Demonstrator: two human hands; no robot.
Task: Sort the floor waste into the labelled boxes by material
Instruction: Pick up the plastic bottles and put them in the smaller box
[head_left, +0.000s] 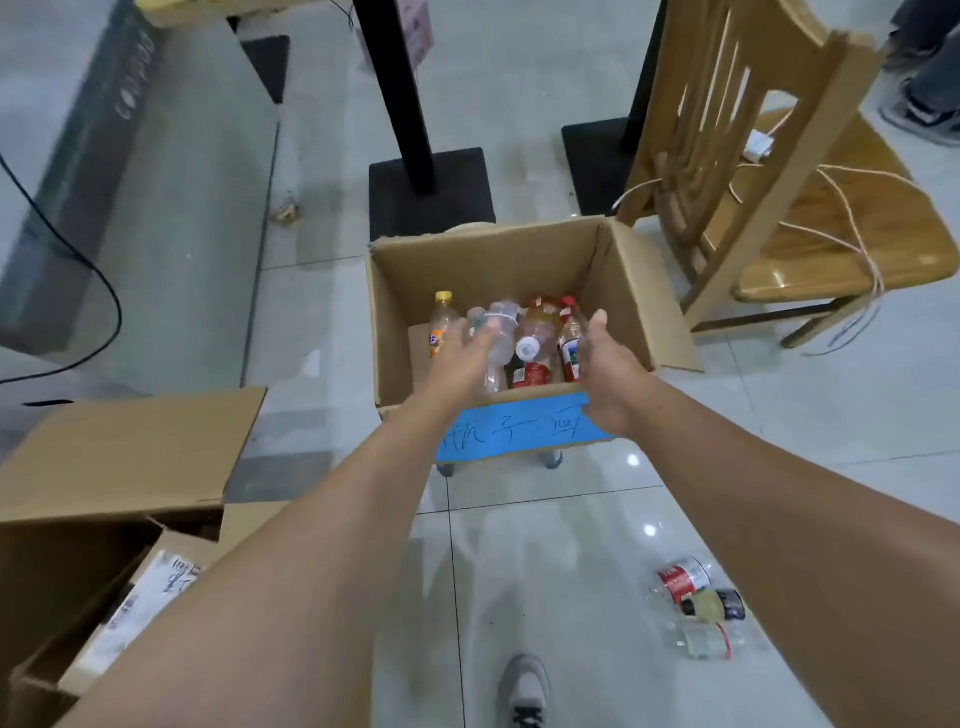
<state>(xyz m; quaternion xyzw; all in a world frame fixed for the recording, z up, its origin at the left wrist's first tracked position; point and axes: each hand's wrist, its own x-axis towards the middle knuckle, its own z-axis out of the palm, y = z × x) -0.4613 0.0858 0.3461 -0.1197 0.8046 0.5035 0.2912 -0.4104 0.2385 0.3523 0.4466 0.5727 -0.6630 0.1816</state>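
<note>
So both hands are out over the bottle box right now. My left hand has its grip loosely curled around a clear plastic bottle, fingers half spread, more cradling than clamping. Right hand has an open grip, thumb up, palm facing in beside the red-labelled bottles at the box's right wall. It might be brushing one, can't tell for sure.

Main worry: that left hold looks weak and the bottle is blurry, so it could slip early and bounce off the pile instead of settling. The box is already stacked with bottles, an orange-capped one on the left and red-capped ones on the right, so anything dropped on top may roll.

Second worry: the right wrist sits right against the front edge near the blue label. Lean on it and the box could tip or slide on the tile.

There are also a few bottles on the floor at lower right, near my shoe. Easy to kick or step on. The open cardboard box on the left is well apart from all this.
</note>
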